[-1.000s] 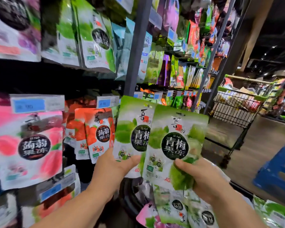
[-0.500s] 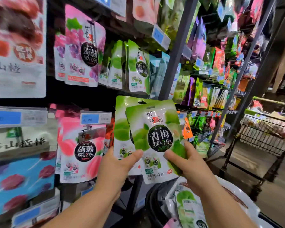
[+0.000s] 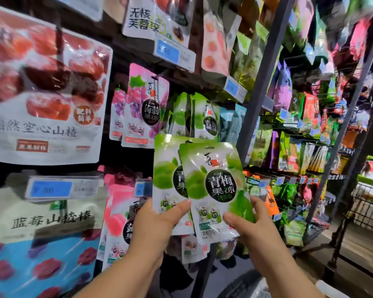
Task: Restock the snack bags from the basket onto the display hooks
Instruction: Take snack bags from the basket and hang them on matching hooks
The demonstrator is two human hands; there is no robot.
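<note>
Holding two green plum jelly bags up to a shop display, a person's forearms are seen rising from the bottom centre of the frame. The rear bag (image 3: 165,173) is pinched at its lower edge by the left hand (image 3: 157,224), thumb across the front and the other fingers hidden behind. The front bag (image 3: 213,181) is pinched the same way at its lower right corner by the right hand (image 3: 252,229), so each grip is clamped on its own bag. Both bags are held upright, long axis vertical with the tops leaning slightly left, and the front one overlaps the right half of the rear one.

The matching row of hanging green bags (image 3: 205,117) lies directly above the held pair, at centre frame, beside purple grape jelly bags (image 3: 146,108) to its left. The top of the rear bag meets the bottoms of that row in the picture, so the left hand's bag is judged nearer the hook; the hook itself cannot be made out. The hang slot (image 3: 209,147) in the front bag faces upward.

Compared with half a second ago, the bags have been lifted closer under the green row, and the view has been tilted upward, so the basket is no longer clearly seen.
</note>
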